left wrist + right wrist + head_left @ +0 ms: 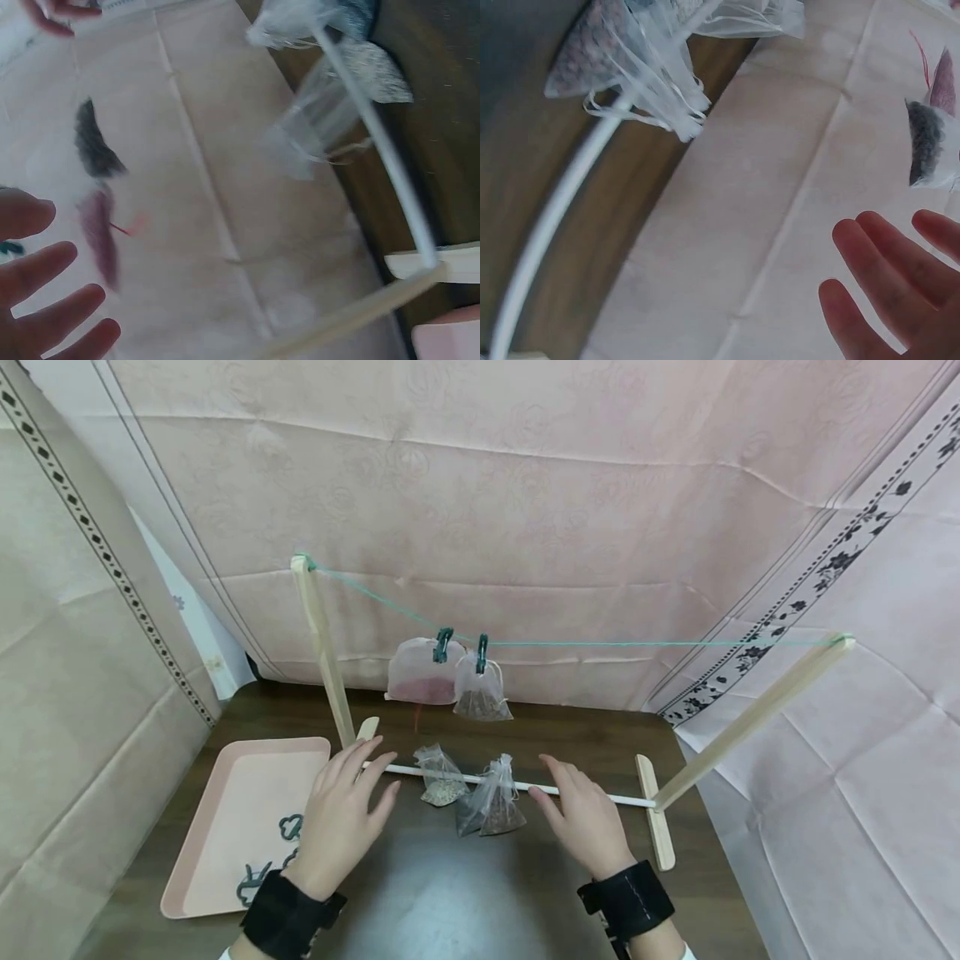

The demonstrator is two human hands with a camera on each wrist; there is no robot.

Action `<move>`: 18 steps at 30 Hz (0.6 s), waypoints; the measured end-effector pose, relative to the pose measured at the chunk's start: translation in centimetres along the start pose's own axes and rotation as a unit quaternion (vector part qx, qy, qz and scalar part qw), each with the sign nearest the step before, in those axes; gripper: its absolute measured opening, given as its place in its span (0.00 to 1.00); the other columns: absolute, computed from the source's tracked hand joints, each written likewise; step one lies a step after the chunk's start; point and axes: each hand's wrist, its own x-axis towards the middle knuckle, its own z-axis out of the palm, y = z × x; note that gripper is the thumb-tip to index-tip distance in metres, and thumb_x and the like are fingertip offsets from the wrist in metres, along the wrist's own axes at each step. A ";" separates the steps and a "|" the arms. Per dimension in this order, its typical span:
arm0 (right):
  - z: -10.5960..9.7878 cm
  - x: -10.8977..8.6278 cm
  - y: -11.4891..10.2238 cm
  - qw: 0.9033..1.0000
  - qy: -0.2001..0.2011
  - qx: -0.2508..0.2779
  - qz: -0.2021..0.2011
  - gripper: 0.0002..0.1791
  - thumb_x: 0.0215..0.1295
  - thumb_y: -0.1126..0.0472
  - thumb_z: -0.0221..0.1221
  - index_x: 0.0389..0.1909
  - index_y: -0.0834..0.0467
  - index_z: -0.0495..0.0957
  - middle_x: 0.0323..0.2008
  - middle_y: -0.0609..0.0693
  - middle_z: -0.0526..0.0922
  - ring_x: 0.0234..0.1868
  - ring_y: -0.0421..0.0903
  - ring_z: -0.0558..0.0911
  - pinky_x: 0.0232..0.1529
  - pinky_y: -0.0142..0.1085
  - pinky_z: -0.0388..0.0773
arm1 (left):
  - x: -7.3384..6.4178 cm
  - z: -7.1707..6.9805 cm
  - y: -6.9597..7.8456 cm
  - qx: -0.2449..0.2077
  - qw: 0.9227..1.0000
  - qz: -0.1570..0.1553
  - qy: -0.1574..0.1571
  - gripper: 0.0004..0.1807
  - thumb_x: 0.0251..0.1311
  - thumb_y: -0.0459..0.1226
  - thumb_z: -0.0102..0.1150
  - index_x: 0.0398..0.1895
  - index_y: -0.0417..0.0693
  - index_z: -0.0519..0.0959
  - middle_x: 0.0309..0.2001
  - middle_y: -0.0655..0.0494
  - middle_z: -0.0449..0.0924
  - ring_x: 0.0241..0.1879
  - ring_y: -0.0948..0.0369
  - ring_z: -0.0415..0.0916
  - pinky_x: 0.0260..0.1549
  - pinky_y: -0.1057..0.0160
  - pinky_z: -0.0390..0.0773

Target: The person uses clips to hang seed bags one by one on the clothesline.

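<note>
My left hand point(341, 818), its fingers spread, is raised near the left post beside the tray and holds nothing. Also empty, my right hand point(588, 818) hovers near the white rod point(618, 798) with fingers extended. Between the hands, small drawstring mesh bags lie against the rod: one with pale grains point(444, 791), one with reddish-brown contents point(501, 817) and a dark one point(468, 815) partly hidden. From a green line point(585, 643) hang a pinkish bag point(420, 672) and a bag with dark contents point(480, 697), each under a dark green clothespin point(443, 644).
A pink tray point(247, 777) with several dark green clips point(252, 882) stands at the left. Wooden posts, left point(324, 652) and right point(750, 722), hold the line's ends on flat feet. Pale patterned cloth point(525, 527) hangs behind the brown table point(465, 902).
</note>
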 end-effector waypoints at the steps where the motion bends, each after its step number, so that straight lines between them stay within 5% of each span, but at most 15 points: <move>1: 0.2 -0.3 0.1 1.000 -0.001 0.008 0.011 0.29 0.62 0.39 0.47 0.59 0.51 0.66 0.48 0.49 0.76 0.45 0.46 0.77 0.40 0.43 0.74 | -0.4 0.0 -0.4 0.001 1.000 -0.007 0.001 0.21 0.53 0.44 0.56 0.50 0.47 0.75 0.59 0.49 0.65 0.60 0.50 0.57 0.56 0.49 0.54; 11: 1.6 -2.6 1.8 0.995 0.013 0.062 0.078 0.28 0.61 0.43 0.52 0.59 0.52 0.65 0.48 0.47 0.75 0.47 0.44 0.75 0.39 0.43 0.73 | -3.5 0.5 -2.7 0.007 0.997 -0.074 0.022 0.23 0.48 0.42 0.61 0.48 0.43 0.76 0.55 0.44 0.68 0.56 0.46 0.62 0.47 0.43 0.61; 18: 4.3 -4.1 1.9 0.989 0.021 0.091 0.117 0.27 0.60 0.44 0.53 0.58 0.51 0.66 0.51 0.48 0.72 0.52 0.45 0.72 0.46 0.44 0.70 | -5.1 0.1 -4.5 -0.017 0.984 -0.174 0.032 0.22 0.50 0.39 0.61 0.49 0.43 0.74 0.55 0.44 0.68 0.54 0.44 0.62 0.45 0.43 0.60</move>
